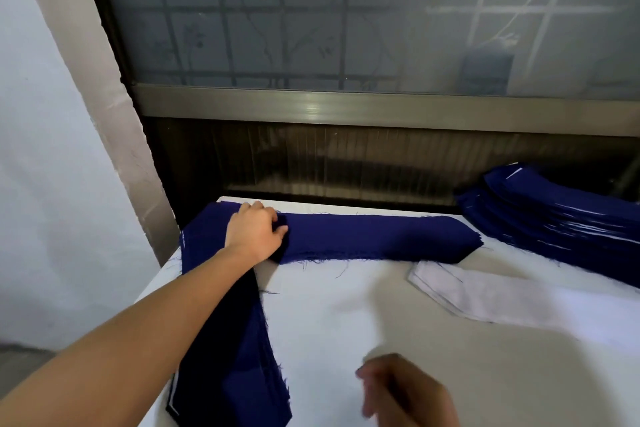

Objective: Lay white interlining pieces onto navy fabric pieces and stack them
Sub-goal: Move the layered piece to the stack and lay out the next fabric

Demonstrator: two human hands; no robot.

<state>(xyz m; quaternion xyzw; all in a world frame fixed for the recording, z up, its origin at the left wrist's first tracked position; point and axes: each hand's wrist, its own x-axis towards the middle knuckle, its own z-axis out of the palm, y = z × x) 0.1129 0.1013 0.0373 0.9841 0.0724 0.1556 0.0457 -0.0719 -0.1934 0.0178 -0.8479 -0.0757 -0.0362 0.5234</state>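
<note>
A pile of navy fabric pieces (374, 236) lies along the back of the white table (346, 322) and bends down its left side. My left hand (254, 230) reaches to the pile's far left corner and pinches the top navy piece there. White interlining pieces (512, 298) lie in a stack at the right, partly tucked under the navy pile's end. A finished stack of navy pieces with white edges showing (561, 222) sits at the far right back. My right hand (405, 392) hovers blurred over the table's near edge, fingers loosely curled, holding nothing.
A frosted window with a metal frame (346, 107) runs behind the table. A white wall (52, 149) stands at the left, past the table's left edge. Bare white tabletop lies between the navy pile and my right hand.
</note>
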